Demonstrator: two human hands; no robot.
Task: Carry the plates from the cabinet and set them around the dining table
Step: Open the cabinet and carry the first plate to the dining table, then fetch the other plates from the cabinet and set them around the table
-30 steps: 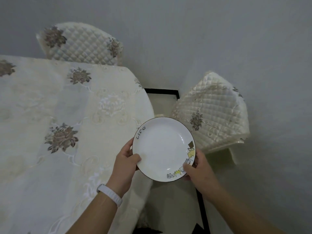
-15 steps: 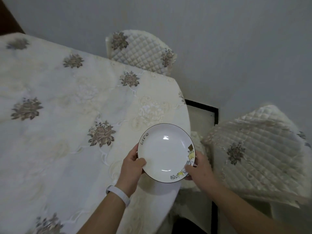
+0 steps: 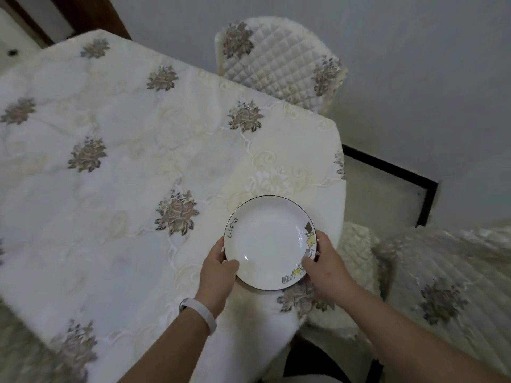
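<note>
A white plate with a thin dark rim is held level over the dining table, close to the table's right edge and towards its near right corner; whether its base touches the cloth cannot be told. The left hand grasps the plate's left rim, thumb lying on the inner slope and fingers hidden beneath. The right hand grasps the lower right rim, its thumb laid over the small printed figures in yellow, brown and grey there, the rest of its fingers out of sight under the plate. The word "Life" is lettered near the left rim, and the glazed bowl of the plate carries a small highlight. A white band circles the left wrist. The table is covered by a cream embroidered cloth, slightly creased, with grey-brown flower motifs spaced across it; from the plate to the left edge and far edge the cloth lies bare and open. The right edge curves round, and the cloth drops over it. Past the far right corner stands a chair in a quilted, diamond-stitched cream cover with the same flowers, pushed against the table. A second covered chair sits just beside the right edge, blurred and cut off by the frame. A black strip borders the pale floor between the chairs, below a plain grey wall.
</note>
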